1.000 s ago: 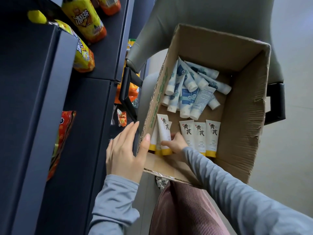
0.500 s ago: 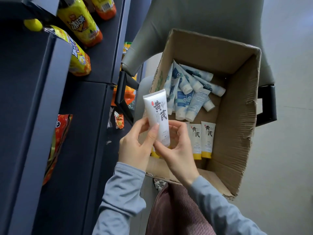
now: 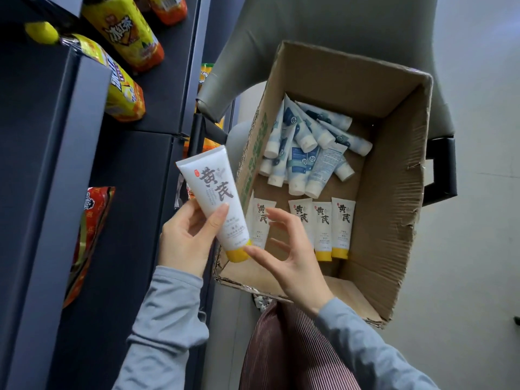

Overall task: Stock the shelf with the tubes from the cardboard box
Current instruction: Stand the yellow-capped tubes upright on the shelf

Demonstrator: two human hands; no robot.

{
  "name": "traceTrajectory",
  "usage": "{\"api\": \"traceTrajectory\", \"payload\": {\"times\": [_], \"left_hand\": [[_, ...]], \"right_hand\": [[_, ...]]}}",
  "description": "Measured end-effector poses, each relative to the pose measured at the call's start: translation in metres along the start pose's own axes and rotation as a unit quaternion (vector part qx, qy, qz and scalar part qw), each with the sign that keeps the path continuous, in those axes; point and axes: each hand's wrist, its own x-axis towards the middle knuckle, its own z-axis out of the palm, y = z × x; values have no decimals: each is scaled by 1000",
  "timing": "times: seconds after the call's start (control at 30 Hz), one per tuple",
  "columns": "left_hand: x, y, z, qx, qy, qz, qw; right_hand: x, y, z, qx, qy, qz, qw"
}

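The dark shelf unit (image 3: pixel 135 178) fills the left side, with yellow iced-tea bottles (image 3: pixel 123 32) lying on its upper boards. To its right, the open cardboard box (image 3: pixel 394 178) sits on a grey chair (image 3: pixel 323 23). Blue-and-white tubes (image 3: pixel 298 161) are heaped at the box's far end, and a row of yellow-capped tubes (image 3: pixel 322 223) lies along its near edge.

One yellow-capped tube (image 3: pixel 213 198) is out of the box, in the air over the box's left wall, beside the shelf edge. The left hand (image 3: pixel 185 237) pinches its lower body, thumb on the printed face and fingers behind. The right hand (image 3: pixel 292 260) has loosely spread fingers, one tip touching the cap.

The step looks like carrying this tube to a shelf board. It should go best if the left hand keeps its pinch low (the body is soft) and the right lets go before the swing.

The tube's long axis runs diagonally: cap down towards the person, crimped end up and away towards the shelf, label facing the camera.
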Motion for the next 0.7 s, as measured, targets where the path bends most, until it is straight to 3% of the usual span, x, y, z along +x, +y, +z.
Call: {"api": "traceTrajectory", "payload": {"times": [0.17,0.37,0.7], "left_hand": [[1,-2,-11,-45,13,-29,998],[2,-7,-11,-44,15,-32,998],[0,-17,-15,-33,14,-33,999]], "right_hand": [[5,44,-24,-69,25,70,995],[30,91,-25,-40,66,219,973],[72,132,-20,-271,74,299,912]]}}
